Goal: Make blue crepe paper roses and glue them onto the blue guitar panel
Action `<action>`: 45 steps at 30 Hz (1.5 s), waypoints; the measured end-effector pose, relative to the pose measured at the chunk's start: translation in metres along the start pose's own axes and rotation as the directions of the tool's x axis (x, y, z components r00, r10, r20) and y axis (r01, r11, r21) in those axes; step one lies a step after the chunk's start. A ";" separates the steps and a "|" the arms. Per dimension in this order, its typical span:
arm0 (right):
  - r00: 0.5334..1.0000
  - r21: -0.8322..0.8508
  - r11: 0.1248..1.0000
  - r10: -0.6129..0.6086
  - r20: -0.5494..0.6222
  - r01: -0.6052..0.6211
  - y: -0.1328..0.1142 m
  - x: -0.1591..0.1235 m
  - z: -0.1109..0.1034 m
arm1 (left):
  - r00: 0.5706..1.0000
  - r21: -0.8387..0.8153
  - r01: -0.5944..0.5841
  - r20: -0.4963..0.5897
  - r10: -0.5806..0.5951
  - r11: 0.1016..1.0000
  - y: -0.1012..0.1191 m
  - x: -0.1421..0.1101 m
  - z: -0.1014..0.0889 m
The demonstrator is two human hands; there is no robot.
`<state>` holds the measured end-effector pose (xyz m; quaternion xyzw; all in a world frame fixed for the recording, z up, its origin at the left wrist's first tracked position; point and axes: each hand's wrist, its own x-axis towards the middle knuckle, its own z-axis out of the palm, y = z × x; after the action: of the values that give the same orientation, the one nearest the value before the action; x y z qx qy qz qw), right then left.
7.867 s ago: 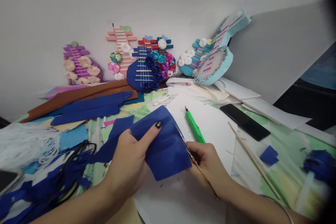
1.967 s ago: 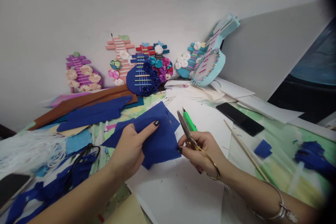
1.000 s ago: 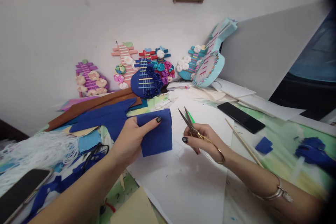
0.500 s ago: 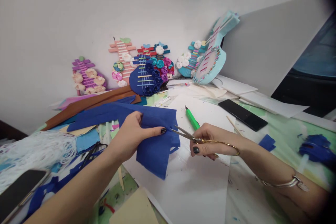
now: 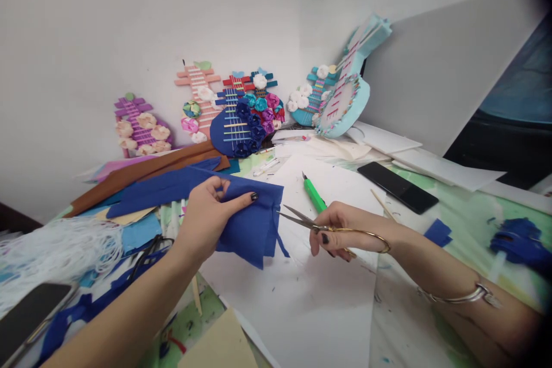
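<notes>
My left hand point(image 5: 207, 215) is closed on a folded piece of dark blue felt point(image 5: 254, 227), thumb on top, holding it just above a white sheet point(image 5: 302, 299). A thin cut strip hangs from the felt's right edge. My right hand point(image 5: 340, 230) grips small gold-handled scissors point(image 5: 302, 220). Their blades are open and point left at the felt's right edge, just short of it.
A green utility knife point(image 5: 314, 194), a black phone point(image 5: 397, 187) and a thin wooden stick point(image 5: 382, 203) lie behind my right hand. Blue and brown felt sheets point(image 5: 155, 184), white thread point(image 5: 56, 250) and black scissors point(image 5: 144, 250) lie left. Several flower-decorated craft pieces point(image 5: 245, 121) lean on the wall.
My right hand swung the scissors from pointing up to pointing left at the felt's edge and cut into it. My left hand refolded and turned the felt; a thin strip now dangles.
</notes>
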<state>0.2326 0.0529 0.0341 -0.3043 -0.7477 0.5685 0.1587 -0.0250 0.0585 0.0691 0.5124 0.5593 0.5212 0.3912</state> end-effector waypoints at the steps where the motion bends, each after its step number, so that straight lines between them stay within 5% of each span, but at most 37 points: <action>1: 1.000 0.004 1.000 0.001 -0.006 -0.001 0.000 0.000 0.000 | 0.999 0.008 -0.019 -0.027 0.019 1.000 -0.001 0.001 -0.001; 7: 1.000 0.033 0.999 0.026 -0.015 -0.026 -0.002 0.002 0.002 | 1.000 -0.156 0.008 -0.010 -0.009 0.988 -0.004 0.007 -0.002; 12: 0.999 0.050 0.998 0.047 -0.020 -0.046 0.000 0.004 0.003 | 0.992 -0.235 0.057 0.123 -0.029 0.970 0.000 0.008 -0.002; 24: 0.999 0.028 0.999 0.031 0.026 -0.032 0.006 0.006 0.003 | 0.948 0.002 -0.311 0.064 0.311 0.950 -0.007 0.004 -0.007; 32: 1.000 0.006 1.000 0.020 0.017 -0.020 0.000 0.004 0.002 | 0.920 -0.087 -0.249 0.289 0.263 0.965 -0.005 0.003 -0.006; 39: 1.000 0.013 1.000 0.002 -0.003 -0.002 0.003 0.004 -0.005 | 0.877 -0.222 -0.037 0.460 0.138 0.974 -0.004 0.004 -0.006; 45: 1.000 0.005 1.000 -0.015 -0.021 0.015 0.006 0.004 -0.007 | 0.781 -0.169 0.009 0.616 0.098 0.986 -0.003 0.004 -0.007</action>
<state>0.2354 0.0615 0.0304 -0.3043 -0.7467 0.5660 0.1716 -0.0333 0.0610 0.0673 0.6351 0.3421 0.3759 0.5817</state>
